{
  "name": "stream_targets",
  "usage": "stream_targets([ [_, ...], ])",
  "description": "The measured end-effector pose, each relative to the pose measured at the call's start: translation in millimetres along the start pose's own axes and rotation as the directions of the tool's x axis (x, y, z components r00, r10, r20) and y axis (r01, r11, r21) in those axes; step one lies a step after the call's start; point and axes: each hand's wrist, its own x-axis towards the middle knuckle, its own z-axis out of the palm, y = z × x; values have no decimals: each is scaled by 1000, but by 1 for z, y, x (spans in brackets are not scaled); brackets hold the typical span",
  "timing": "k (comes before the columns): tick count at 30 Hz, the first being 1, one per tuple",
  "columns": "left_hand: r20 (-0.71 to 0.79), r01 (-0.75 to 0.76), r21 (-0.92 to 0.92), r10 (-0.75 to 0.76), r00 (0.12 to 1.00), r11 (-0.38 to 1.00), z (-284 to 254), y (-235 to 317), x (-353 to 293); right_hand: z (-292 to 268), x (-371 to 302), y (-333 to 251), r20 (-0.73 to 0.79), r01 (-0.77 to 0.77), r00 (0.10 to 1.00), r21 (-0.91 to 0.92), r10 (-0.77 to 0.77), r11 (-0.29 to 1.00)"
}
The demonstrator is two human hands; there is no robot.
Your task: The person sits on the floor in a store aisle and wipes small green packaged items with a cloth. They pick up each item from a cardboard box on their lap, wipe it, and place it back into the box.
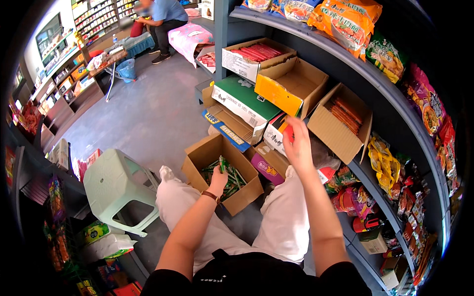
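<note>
Between my knees stands an open cardboard box [249, 191] with many slim green packets [234, 183] lying loose inside. My left hand [217, 180], with a brown-strapped watch at the wrist, reaches into it; its fingers are closed on a slim green packet [222, 164] that points upward. My right hand [299, 147] is raised to the right of that box, in front of the stacked cartons, with its fingers apart and nothing visible in them. Just beyond it are an orange-yellow open carton [279, 90] and a tilted carton [332, 132] holding reddish-brown slim packets [346, 114].
A green-topped carton [245, 101] and a carton of red packets [256, 52] stand on the shelving. Bagged noodles [348, 24] line the curved shelf at right. A pale green plastic stool [114, 180] is at my left. Farther off, a person in blue [168, 12] sits.
</note>
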Motion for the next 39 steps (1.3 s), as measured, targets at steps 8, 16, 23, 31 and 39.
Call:
stream_targets([
  [8, 60, 32, 9, -32, 998, 999, 16, 20, -14, 32, 77, 78, 186, 100, 981, -737, 59, 669],
  [16, 124, -13, -99, 26, 992, 995, 23, 23, -16, 46, 82, 68, 278, 66, 946, -669, 167, 741],
  [23, 163, 59, -554, 39, 986, 830, 14, 84, -15, 61, 31, 9, 331, 140, 941, -565, 67, 813],
  [31, 565, 110, -404, 153, 811, 908, -8, 193, -9, 57, 16, -18, 195, 174, 975, -394, -103, 903],
  [39, 498, 180, -541, 141, 855, 821, -11, 171, 29, 39, 63, 12, 127, 112, 991, -541, -50, 833],
])
